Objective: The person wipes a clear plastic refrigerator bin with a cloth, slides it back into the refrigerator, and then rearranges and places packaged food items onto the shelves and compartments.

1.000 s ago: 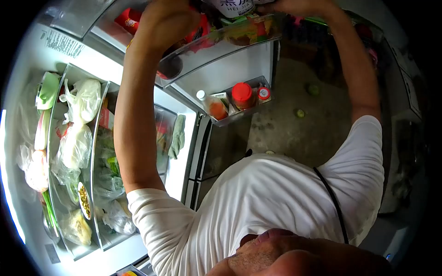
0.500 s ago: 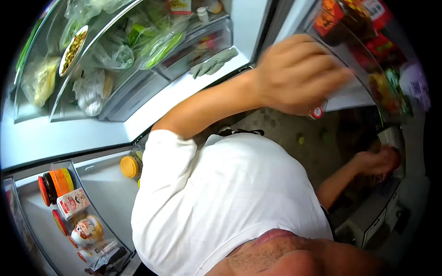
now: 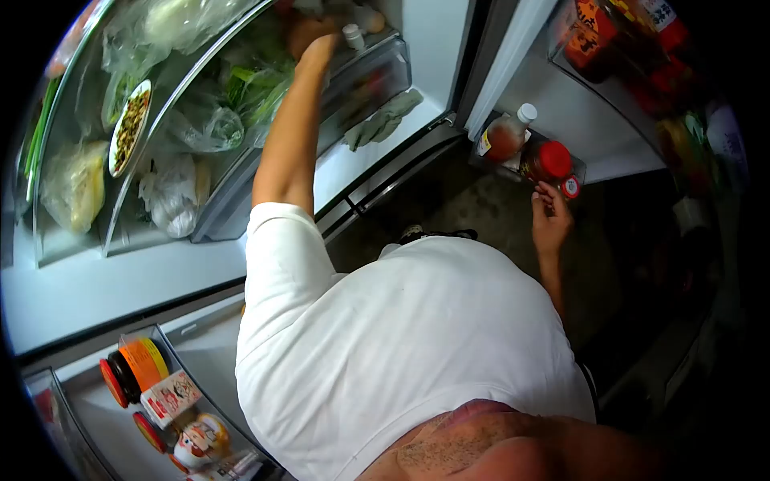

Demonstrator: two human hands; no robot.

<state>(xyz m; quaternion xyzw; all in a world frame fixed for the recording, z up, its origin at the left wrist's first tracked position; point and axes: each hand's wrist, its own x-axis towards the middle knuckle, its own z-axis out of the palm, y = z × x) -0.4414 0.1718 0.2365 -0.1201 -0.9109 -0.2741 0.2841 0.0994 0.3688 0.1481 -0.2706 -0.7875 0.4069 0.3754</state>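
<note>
My left hand (image 3: 311,34) reaches into the open fridge's shelf at the top, beside leafy greens (image 3: 249,88) in plastic bags and a small white bottle (image 3: 353,36); it is dark and blurred, and its fingers are hidden. On the right, my right hand (image 3: 552,210) is raised below the lower door bin (image 3: 496,168). Its fingers are loosely bent, thumb apart, with the fingertips close to a small red-capped jar (image 3: 570,187). I see nothing between them. A larger red-lidded jar (image 3: 553,159) and a white-capped bottle (image 3: 505,138) stand in that bin.
A dish of chopped food (image 3: 131,128) and bagged food (image 3: 74,188) are at the left. A grey-green cloth (image 3: 383,120) lies near the fridge's front edge. Another door bin (image 3: 184,345) with jars is at lower left. Red packages (image 3: 592,40) fill the upper right bin.
My left hand has moved left from near the right door into the fridge shelf. My right hand has moved left and up, from the far right to the lower door bin.
</note>
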